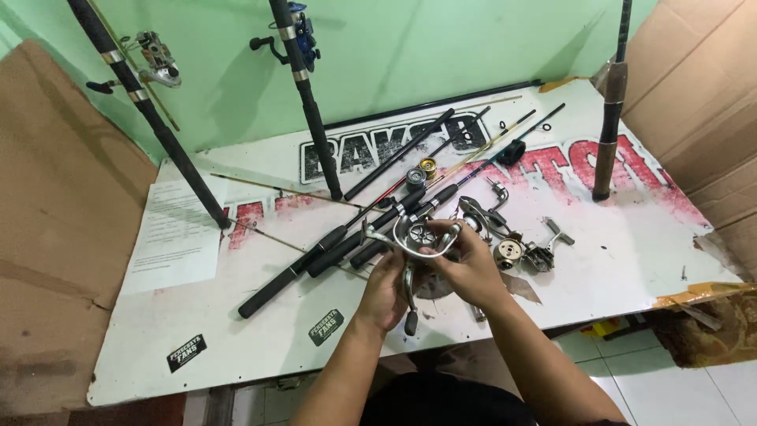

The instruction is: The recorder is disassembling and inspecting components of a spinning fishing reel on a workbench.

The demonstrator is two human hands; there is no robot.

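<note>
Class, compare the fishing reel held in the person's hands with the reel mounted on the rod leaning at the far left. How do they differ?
The held reel is loose, gripped by the left hand and right hand above the white table; the mounted reel is fixed to a leaning rod. The held reel shows its silvery spool from above; the mounted reel is seen side-on, well above the table. Both are silvery metal with a crank handle.

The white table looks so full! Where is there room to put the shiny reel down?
Bare board lies at the table's right side, between the loose reel parts and the cardboard. More lies at front left, between the paper sheet and black stickers. It is crowded in the middle, where rods cross beside both hands.
</note>
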